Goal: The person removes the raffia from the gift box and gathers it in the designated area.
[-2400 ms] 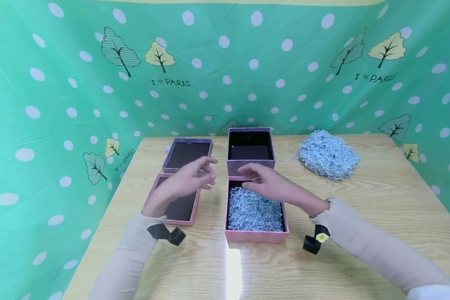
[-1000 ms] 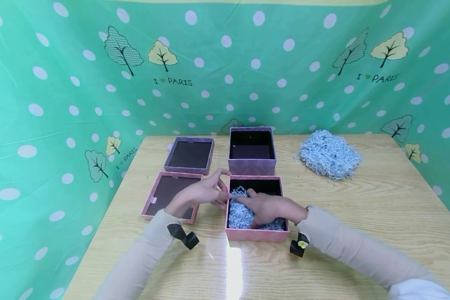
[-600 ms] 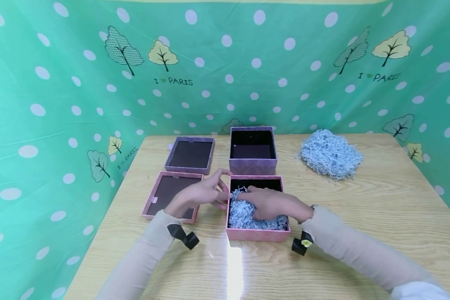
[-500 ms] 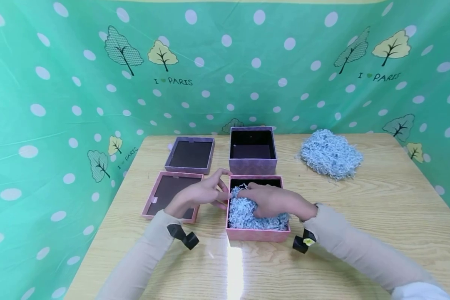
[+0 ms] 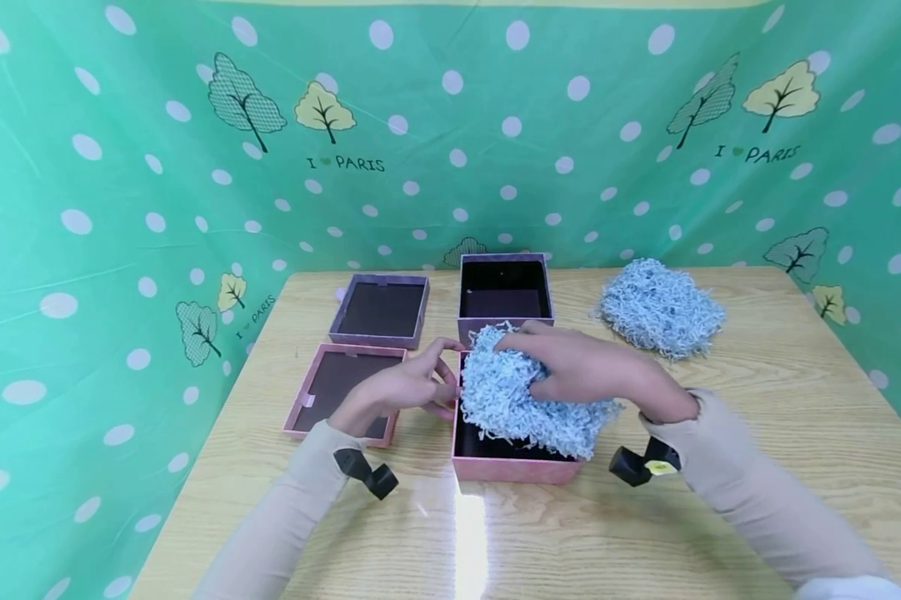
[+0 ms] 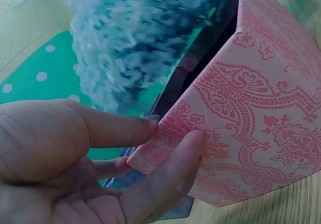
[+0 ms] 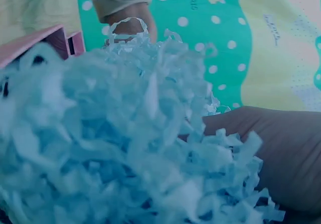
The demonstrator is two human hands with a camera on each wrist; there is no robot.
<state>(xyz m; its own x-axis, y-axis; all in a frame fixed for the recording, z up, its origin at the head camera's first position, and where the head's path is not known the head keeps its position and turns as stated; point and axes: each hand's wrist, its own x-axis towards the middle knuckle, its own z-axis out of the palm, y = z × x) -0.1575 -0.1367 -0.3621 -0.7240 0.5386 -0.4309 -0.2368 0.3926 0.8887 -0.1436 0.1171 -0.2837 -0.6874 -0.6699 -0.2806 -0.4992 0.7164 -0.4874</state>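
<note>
My right hand point(image 5: 581, 364) grips a bundle of light blue shredded paper point(image 5: 510, 396) and holds it above the pink gift box point(image 5: 515, 472). Shreds hide the right fingertips, and in the right wrist view the paper point(image 7: 115, 138) fills most of the picture. Under the bundle, the box's dark inside shows. At the box's far left corner, my left hand point(image 5: 408, 383) holds the edge. The left wrist view has the thumb at the rim and fingers against the patterned pink wall point(image 6: 261, 98).
Behind the pink box stands an open purple box point(image 5: 505, 292). A purple lid point(image 5: 382, 342) and a pink lid point(image 5: 337, 437) lie inside-up at the left. Another pile of blue shredded paper point(image 5: 660, 308) sits at the back right of the wooden table point(image 5: 758, 400).
From being pressed into the shreds in the pink box, my right hand has risen with the bundle, uncovering the box's inside. My left hand came to the box's edge earlier and has stayed there.
</note>
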